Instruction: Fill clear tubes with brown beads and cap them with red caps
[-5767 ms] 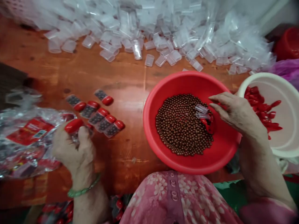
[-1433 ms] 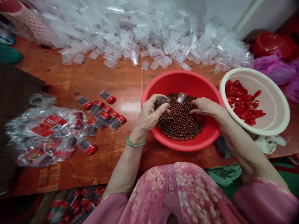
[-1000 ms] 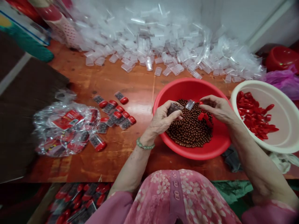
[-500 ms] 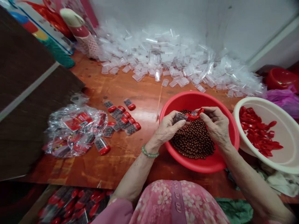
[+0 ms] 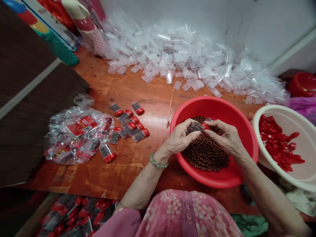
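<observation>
Over the red basin [image 5: 247, 115], my left hand [image 5: 181, 135] holds a small clear plastic box [image 5: 196, 127] filled with dark brown balls. My right hand [image 5: 223, 135] has its fingers closed on the red cap [image 5: 205, 126] at the box's right end. The cap now sits against the box, partly hidden by my fingers. Below both hands, a heap of shiny brown balls [image 5: 207, 153] lies in the basin. To the right, a white basin [image 5: 308, 144] holds loose red caps [image 5: 278, 141].
Several filled, red-capped boxes [image 5: 130, 125] lie left of the basin, near a clear plastic bag [image 5: 79, 135] with red packaging. Empty clear boxes [image 5: 172, 56] are heaped along the wall. More filled boxes [image 5: 76, 214] lie below the table's front edge. A thermos [image 5: 86, 29] stands back left.
The cap, tilted up with its lid raised half a second ago, now lies down in line with the box. My right hand has come closer to my left. The view has shifted slightly.
</observation>
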`<move>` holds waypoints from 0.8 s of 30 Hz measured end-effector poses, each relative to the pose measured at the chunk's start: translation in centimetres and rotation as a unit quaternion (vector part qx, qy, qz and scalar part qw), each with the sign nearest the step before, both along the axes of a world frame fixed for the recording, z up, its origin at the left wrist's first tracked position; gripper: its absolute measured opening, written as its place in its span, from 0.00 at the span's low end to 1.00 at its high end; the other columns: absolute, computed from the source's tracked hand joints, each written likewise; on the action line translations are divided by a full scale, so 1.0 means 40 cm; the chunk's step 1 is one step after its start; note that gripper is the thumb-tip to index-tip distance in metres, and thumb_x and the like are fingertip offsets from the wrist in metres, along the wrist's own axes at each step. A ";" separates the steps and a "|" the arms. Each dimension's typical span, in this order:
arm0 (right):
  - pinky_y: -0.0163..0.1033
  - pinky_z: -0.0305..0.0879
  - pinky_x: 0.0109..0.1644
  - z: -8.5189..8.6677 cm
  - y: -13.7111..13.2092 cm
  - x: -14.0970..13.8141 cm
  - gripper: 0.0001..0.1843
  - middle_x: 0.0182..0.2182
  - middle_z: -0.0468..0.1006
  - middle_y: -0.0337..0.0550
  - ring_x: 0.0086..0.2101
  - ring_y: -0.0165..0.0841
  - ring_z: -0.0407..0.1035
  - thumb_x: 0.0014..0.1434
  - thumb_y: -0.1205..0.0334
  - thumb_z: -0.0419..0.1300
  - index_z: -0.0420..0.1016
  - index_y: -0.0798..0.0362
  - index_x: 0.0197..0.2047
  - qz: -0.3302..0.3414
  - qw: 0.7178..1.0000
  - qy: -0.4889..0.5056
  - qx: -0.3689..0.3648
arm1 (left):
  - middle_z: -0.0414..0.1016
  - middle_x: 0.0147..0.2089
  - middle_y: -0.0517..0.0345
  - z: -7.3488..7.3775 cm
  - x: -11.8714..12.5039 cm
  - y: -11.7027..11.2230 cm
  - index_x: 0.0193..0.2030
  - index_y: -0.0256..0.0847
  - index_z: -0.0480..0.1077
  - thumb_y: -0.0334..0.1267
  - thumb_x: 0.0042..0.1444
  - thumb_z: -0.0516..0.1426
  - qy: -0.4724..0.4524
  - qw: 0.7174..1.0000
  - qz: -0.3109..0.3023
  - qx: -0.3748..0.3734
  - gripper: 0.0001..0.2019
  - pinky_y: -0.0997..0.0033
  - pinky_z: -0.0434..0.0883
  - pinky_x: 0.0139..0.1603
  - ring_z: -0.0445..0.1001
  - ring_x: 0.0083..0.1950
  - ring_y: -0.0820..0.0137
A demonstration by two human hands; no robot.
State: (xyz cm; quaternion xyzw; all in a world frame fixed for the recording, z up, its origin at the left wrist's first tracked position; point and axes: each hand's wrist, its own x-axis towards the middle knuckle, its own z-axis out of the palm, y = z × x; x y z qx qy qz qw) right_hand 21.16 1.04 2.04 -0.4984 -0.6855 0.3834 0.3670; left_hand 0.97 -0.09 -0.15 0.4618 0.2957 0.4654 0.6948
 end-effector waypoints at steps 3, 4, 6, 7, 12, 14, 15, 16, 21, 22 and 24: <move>0.47 0.75 0.49 0.028 0.009 0.001 0.16 0.38 0.84 0.42 0.39 0.37 0.78 0.55 0.48 0.71 0.83 0.47 0.44 -0.035 0.998 0.050 -0.023 | 0.79 0.47 0.52 0.009 -0.007 -0.001 0.49 0.39 0.69 0.47 0.58 0.67 -0.052 0.997 -0.048 -0.032 0.19 0.67 0.76 0.53 0.81 0.46 0.70; 0.47 0.75 0.49 0.042 0.013 0.001 0.16 0.39 0.84 0.42 0.39 0.37 0.78 0.55 0.49 0.71 0.83 0.46 0.45 -0.048 0.997 0.058 -0.023 | 0.79 0.48 0.50 0.011 -0.009 -0.001 0.49 0.39 0.69 0.48 0.58 0.67 -0.055 0.996 -0.062 -0.039 0.19 0.68 0.77 0.52 0.81 0.46 0.69; 0.47 0.76 0.50 0.074 0.022 -0.001 0.16 0.41 0.84 0.42 0.40 0.37 0.79 0.56 0.50 0.71 0.83 0.44 0.47 -0.053 0.997 0.054 -0.013 | 0.80 0.48 0.48 0.014 -0.012 -0.001 0.49 0.39 0.70 0.48 0.59 0.66 -0.046 0.995 -0.082 -0.044 0.19 0.70 0.78 0.49 0.82 0.45 0.69; 0.47 0.76 0.52 0.089 0.026 -0.004 0.15 0.42 0.85 0.42 0.42 0.38 0.79 0.57 0.51 0.70 0.83 0.43 0.48 -0.042 0.998 0.045 -0.003 | 0.80 0.48 0.49 0.014 -0.013 -0.001 0.49 0.38 0.70 0.48 0.59 0.66 -0.042 0.994 -0.087 -0.043 0.19 0.71 0.78 0.48 0.82 0.44 0.70; 0.47 0.75 0.53 0.112 0.037 -0.026 0.13 0.44 0.85 0.45 0.45 0.40 0.79 0.61 0.55 0.67 0.84 0.44 0.50 0.055 0.996 -0.026 0.057 | 0.80 0.41 0.53 0.014 -0.010 0.002 0.47 0.38 0.71 0.47 0.59 0.67 -0.041 0.995 -0.092 -0.028 0.17 0.72 0.78 0.45 0.82 0.40 0.71; 0.45 0.76 0.51 0.100 0.039 -0.031 0.13 0.44 0.85 0.44 0.44 0.38 0.79 0.62 0.56 0.66 0.84 0.45 0.50 0.077 0.994 -0.033 0.076 | 0.79 0.39 0.55 0.017 -0.010 0.002 0.45 0.38 0.70 0.47 0.58 0.67 -0.041 0.994 -0.098 -0.033 0.17 0.72 0.78 0.44 0.82 0.38 0.72; 0.44 0.76 0.50 0.093 0.039 -0.032 0.13 0.44 0.85 0.44 0.44 0.38 0.79 0.62 0.58 0.66 0.84 0.46 0.51 0.083 0.992 -0.030 0.086 | 0.79 0.38 0.55 0.018 -0.010 0.002 0.44 0.37 0.70 0.47 0.58 0.67 -0.041 0.993 -0.101 -0.039 0.17 0.72 0.78 0.44 0.81 0.38 0.72; 0.42 0.76 0.49 0.087 0.039 -0.030 0.13 0.43 0.86 0.43 0.43 0.37 0.80 0.63 0.59 0.66 0.84 0.46 0.51 0.089 0.991 -0.026 0.098 | 0.79 0.37 0.56 0.020 -0.011 0.002 0.44 0.37 0.70 0.47 0.57 0.67 -0.041 0.993 -0.104 -0.047 0.18 0.72 0.78 0.44 0.81 0.38 0.73; 0.38 0.75 0.49 0.086 0.034 -0.004 0.15 0.44 0.86 0.41 0.43 0.34 0.80 0.63 0.64 0.66 0.83 0.44 0.53 0.122 0.983 -0.061 0.126 | 0.79 0.39 0.55 0.027 -0.012 0.004 0.44 0.36 0.70 0.44 0.58 0.67 -0.027 0.992 -0.107 -0.064 0.16 0.71 0.78 0.45 0.81 0.38 0.73; 0.38 0.75 0.49 0.089 0.031 0.004 0.15 0.44 0.86 0.41 0.43 0.34 0.80 0.63 0.65 0.66 0.83 0.44 0.53 0.126 0.981 -0.073 0.129 | 0.79 0.39 0.55 0.027 -0.012 0.006 0.45 0.36 0.70 0.43 0.59 0.66 -0.024 0.992 -0.107 -0.065 0.15 0.71 0.77 0.45 0.81 0.38 0.73; 0.38 0.76 0.50 0.093 0.027 0.022 0.16 0.45 0.86 0.41 0.43 0.34 0.80 0.63 0.65 0.66 0.83 0.43 0.54 0.122 0.979 -0.089 0.136 | 0.78 0.40 0.55 0.026 -0.013 0.009 0.46 0.37 0.70 0.42 0.60 0.66 -0.025 0.992 -0.103 -0.068 0.14 0.72 0.77 0.44 0.81 0.38 0.74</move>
